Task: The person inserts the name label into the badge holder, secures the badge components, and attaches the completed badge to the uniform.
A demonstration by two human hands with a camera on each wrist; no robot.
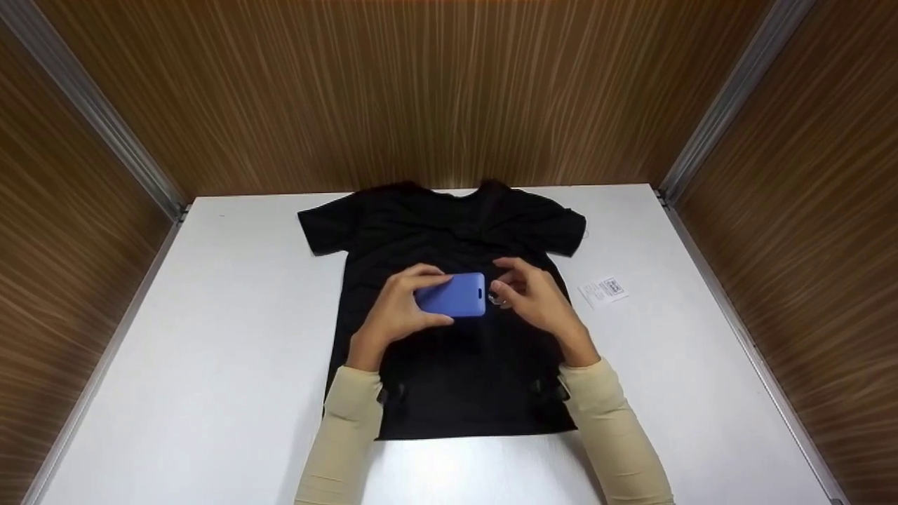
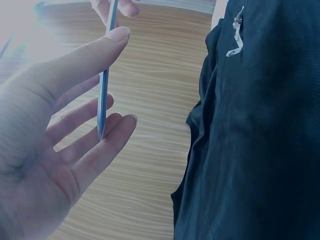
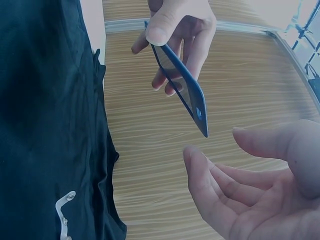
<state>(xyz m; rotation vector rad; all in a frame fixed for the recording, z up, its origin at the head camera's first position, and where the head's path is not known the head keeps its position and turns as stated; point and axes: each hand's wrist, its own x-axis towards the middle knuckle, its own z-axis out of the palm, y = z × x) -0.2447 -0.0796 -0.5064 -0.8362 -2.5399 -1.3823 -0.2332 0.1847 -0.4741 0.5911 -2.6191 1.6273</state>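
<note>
A blue badge holder point(image 1: 452, 294) with a slot at its right end is held over a black T-shirt point(image 1: 463, 393). My left hand point(image 1: 401, 303) grips it by its long edges, thumb on one side and fingers on the other. To the right of the slotted end is my right hand point(image 1: 539, 300), empty, fingers and thumb apart and loosely bent. In the right wrist view a gap shows between its fingertips and the holder point(image 3: 187, 85). A small strap clip point(image 2: 237, 37) with metal snaps lies on the shirt; in the head view the right hand partly hides it.
The shirt lies spread on a white table point(image 1: 238, 337), its neck toward the back. A white card with a printed code point(image 1: 605, 290) lies right of the shirt. Wood-patterned panels point(image 1: 449, 91) stand at the back and both sides.
</note>
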